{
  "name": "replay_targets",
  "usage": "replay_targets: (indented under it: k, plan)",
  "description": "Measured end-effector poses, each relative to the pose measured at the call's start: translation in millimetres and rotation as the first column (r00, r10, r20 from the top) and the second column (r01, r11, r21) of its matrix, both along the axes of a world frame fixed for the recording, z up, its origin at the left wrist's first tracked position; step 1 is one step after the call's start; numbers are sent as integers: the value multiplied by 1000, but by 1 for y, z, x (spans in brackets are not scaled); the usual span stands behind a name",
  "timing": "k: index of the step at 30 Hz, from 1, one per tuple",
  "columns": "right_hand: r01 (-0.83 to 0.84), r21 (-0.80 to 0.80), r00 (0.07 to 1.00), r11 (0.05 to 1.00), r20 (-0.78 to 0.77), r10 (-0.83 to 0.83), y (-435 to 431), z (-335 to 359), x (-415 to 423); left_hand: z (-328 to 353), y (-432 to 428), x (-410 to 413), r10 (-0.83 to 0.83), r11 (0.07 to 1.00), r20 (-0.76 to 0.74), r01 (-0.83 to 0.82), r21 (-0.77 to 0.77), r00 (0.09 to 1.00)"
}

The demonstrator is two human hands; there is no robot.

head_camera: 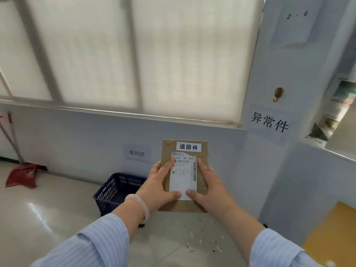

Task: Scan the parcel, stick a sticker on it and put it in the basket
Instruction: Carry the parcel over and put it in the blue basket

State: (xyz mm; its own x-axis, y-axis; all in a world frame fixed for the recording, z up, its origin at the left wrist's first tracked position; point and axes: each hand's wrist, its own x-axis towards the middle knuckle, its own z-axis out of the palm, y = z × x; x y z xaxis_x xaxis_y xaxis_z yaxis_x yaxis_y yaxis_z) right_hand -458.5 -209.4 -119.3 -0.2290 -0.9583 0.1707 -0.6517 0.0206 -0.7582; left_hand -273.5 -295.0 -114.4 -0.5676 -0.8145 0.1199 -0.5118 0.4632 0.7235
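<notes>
I hold a flat brown cardboard parcel (203, 151) upright in front of me, above the floor. A white shipping label (184, 174) with barcodes covers its middle, and a white sticker (188, 147) with black characters sits along its top edge. My left hand (159, 186) grips the parcel's left side, thumb on the label's lower edge. My right hand (209, 189) grips the right side, thumb beside the left one. A dark blue plastic basket (113, 189) stands on the floor below and to the left of the parcel, against the wall.
A red dustpan (22, 177) and broom handles lean at the far left wall. Paper signs (269, 124) hang on the pale blue wall and pillar. A yellow surface (331, 234) lies at the lower right. Small scraps litter the floor tiles (202, 241).
</notes>
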Motion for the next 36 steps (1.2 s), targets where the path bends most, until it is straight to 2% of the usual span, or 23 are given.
replay_targets:
  k: [7,15,28,36]
  plan:
    - [-156,46,987,987,-43,158,-76,-12,105,-17,-46,118,184,982,3,-184,35,983]
    - [-260,55,965,964,-7,260,-177,-30,158,-40,-130,174,299,950,28,-301,87,954]
    - [-320,105,947,942,23,320,-378,-37,192,-48,-318,208,353,922,57,-357,151,934]
    - [-296,181,955,938,63,289,-479,-81,245,-91,-431,260,278,935,78,-288,209,957]
